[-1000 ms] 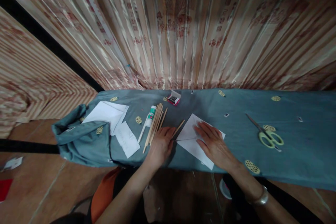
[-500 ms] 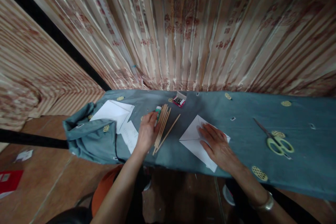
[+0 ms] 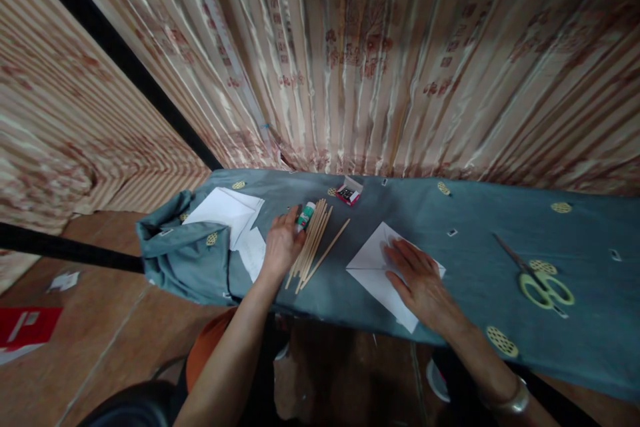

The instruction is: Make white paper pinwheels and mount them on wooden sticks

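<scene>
My left hand (image 3: 281, 245) is curled around a white glue stick with a green label (image 3: 305, 215), just left of a bundle of thin wooden sticks (image 3: 314, 243) on the blue-grey tablecloth (image 3: 465, 253). My right hand (image 3: 419, 278) lies flat with fingers spread on a folded white paper (image 3: 373, 265), holding it down near the table's front edge.
More white paper sheets (image 3: 227, 212) lie at the left end by the bunched cloth. A small red-and-white box (image 3: 349, 191) sits at the back. Yellow-handled scissors (image 3: 537, 276) lie far right. A striped curtain (image 3: 350, 60) hangs behind the table. Red paper (image 3: 25, 327) lies on the floor.
My left hand left the sticks beside the folded paper, moved left and back, and closed on the glue stick. My right hand stayed pressed on the paper.
</scene>
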The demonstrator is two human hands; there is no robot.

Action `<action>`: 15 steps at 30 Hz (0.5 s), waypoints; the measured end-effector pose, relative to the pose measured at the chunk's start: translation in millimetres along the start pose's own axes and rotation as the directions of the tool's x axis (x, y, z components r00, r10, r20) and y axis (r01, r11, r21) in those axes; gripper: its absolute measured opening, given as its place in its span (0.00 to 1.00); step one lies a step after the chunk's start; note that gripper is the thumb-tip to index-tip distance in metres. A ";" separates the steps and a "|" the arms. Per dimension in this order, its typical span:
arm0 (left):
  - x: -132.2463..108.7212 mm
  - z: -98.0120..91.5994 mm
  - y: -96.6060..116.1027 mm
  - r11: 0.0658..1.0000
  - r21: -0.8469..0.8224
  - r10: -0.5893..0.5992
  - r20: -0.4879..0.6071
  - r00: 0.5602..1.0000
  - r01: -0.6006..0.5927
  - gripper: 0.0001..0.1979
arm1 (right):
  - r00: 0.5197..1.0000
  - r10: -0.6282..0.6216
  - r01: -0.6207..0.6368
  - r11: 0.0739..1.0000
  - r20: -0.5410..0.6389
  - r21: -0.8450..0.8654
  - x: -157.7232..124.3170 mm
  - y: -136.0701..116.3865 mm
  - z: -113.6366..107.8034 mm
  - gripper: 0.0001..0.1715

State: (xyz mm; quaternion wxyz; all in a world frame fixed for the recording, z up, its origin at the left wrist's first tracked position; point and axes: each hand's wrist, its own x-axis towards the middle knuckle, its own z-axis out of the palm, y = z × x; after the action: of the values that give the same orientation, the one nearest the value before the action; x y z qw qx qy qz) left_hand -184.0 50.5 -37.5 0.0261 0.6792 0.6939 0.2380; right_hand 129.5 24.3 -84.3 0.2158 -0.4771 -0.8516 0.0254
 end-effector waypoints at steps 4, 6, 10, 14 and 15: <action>0.0 -6.1 7.7 0.962 -0.260 -0.094 -0.050 0.994 0.078 0.30 | 1.000 0.003 -0.003 1.000 0.000 0.009 -1.0 1.6 0.8 0.27; -1.5 -6.2 18.9 0.869 -0.474 -0.174 -0.020 0.984 0.144 0.30 | 1.000 0.013 -0.013 0.999 -0.001 0.032 -0.8 2.1 0.3 0.27; -13.9 2.9 53.3 0.517 -0.816 -0.206 0.177 0.962 0.260 0.28 | 0.996 0.084 -0.078 0.984 -0.031 0.158 4.4 -0.9 -7.3 0.28; -36.1 16.0 87.0 0.233 -0.887 -0.072 0.392 0.917 0.398 0.28 | 0.961 0.274 -0.246 0.811 0.026 0.530 13.0 -10.9 -18.5 0.28; -41.0 18.6 93.1 0.184 -0.879 -0.038 0.440 0.897 0.439 0.28 | 0.942 0.322 -0.300 0.696 0.089 0.653 14.7 -14.4 -20.3 0.28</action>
State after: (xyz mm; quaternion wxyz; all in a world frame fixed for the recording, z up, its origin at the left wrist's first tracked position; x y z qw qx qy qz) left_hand -87.6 13.5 -31.7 0.5901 0.4233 0.4780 0.4941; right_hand 119.3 25.3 -57.3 0.3758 -0.5077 -0.6909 0.3516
